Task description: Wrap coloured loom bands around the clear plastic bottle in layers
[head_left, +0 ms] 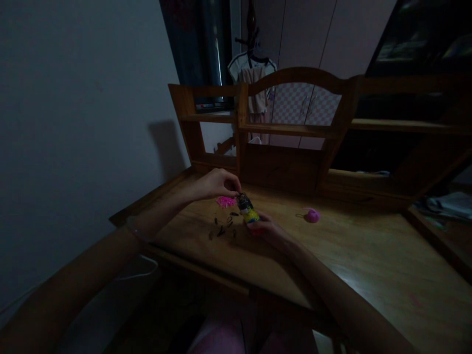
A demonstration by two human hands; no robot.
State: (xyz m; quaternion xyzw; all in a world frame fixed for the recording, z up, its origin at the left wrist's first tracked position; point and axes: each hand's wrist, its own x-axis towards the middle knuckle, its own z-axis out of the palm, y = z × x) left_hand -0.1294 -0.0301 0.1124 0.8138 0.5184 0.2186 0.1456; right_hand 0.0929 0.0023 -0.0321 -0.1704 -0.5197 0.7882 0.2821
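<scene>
My right hand (265, 227) is wrapped round the lower part of a small clear container (248, 209), tilted over the desk. Its contents show in bands of black, yellow, blue and red. At its top end, my left hand (222, 183) has thumb and fingers pinched together; whatever sits between the fingertips is too small and dark to make out. Below my left hand lies a pile of small bright pink pieces (225, 201). Several small dark pieces, some ring-like (229, 220), are scattered on the wood in front of the container.
A round pink object (312, 215) with a thin loop lies on the wooden desk (354, 250) to the right. Wooden shelving (287, 129) rises along the back edge. A pale wall (92, 98) borders the left side, and a white cable (145, 268) hangs below the front edge.
</scene>
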